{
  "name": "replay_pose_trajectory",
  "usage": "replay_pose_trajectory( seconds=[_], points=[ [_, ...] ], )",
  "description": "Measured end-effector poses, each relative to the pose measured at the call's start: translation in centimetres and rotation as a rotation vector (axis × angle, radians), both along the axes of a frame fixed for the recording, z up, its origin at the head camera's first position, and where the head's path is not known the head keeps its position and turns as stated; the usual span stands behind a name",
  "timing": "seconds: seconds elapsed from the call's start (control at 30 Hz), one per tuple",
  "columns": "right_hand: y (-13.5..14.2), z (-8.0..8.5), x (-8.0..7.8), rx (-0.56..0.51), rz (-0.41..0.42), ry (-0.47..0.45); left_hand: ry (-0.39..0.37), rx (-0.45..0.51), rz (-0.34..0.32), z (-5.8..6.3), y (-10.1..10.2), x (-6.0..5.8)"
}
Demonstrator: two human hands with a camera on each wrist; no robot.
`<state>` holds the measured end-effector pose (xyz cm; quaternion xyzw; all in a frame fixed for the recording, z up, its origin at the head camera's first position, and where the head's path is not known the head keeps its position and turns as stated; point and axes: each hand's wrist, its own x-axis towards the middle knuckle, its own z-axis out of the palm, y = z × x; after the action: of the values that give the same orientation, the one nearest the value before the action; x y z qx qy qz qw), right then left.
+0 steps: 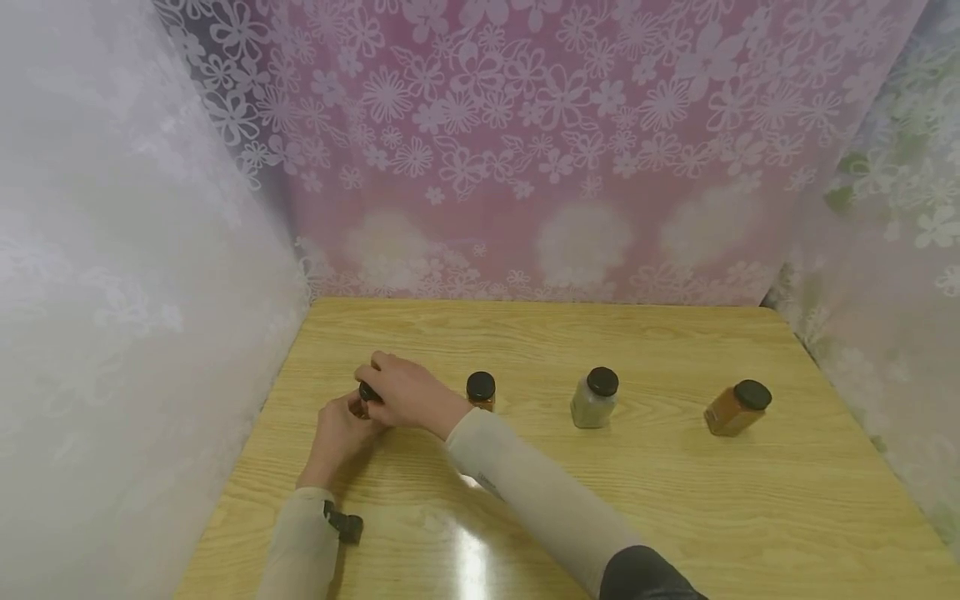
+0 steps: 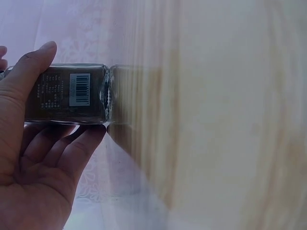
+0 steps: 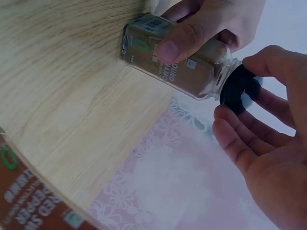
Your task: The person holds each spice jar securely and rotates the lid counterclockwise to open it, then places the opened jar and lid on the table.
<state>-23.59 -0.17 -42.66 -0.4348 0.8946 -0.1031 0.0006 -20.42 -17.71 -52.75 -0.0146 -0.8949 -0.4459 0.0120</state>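
My left hand (image 1: 337, 435) grips the body of a square glass spice jar (image 3: 199, 72) filled with brown powder, thumb on one side and fingers on the other. In the left wrist view, the jar's barcode label (image 2: 79, 89) faces the camera and its base meets the tabletop. From above, my right hand (image 1: 414, 393) pinches the jar's black lid (image 3: 235, 90) between thumb and fingers. Glass threads of the neck (image 3: 221, 79) show just below the lid. In the head view, both hands hide most of this jar.
A black-lidded jar (image 1: 481, 387) stands just beyond my right wrist; its red-brown label (image 3: 36, 191) shows in the right wrist view. Farther right stand a pale-filled jar (image 1: 592, 407) and an orange-brown jar (image 1: 729, 412). Floral curtains (image 1: 525, 150) border the wooden table (image 1: 675, 517).
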Motion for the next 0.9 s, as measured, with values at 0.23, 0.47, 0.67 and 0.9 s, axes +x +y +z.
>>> replay_pose_trajectory(
  seconds=[0.23, 0.47, 0.67, 0.9],
  points=[
    [1.5, -0.8, 1.7, -0.155, 0.028, 0.012, 0.036, -0.03, 0.021, -0.1, 0.3, 0.1],
    [2.5, -1.5, 3.5, -0.184, 0.029, -0.089, 0.003, -0.018, 0.014, 0.2, 0.4, 0.2],
    [3.0, -2.5, 4.6, -0.171, -0.036, -0.269, -0.034, -0.021, 0.025, 0.3, 0.6, 0.3],
    [3.7, -4.5, 5.5, -0.114, -0.054, -0.351, -0.018, -0.002, 0.002, 0.3, 0.7, 0.2]
  ],
)
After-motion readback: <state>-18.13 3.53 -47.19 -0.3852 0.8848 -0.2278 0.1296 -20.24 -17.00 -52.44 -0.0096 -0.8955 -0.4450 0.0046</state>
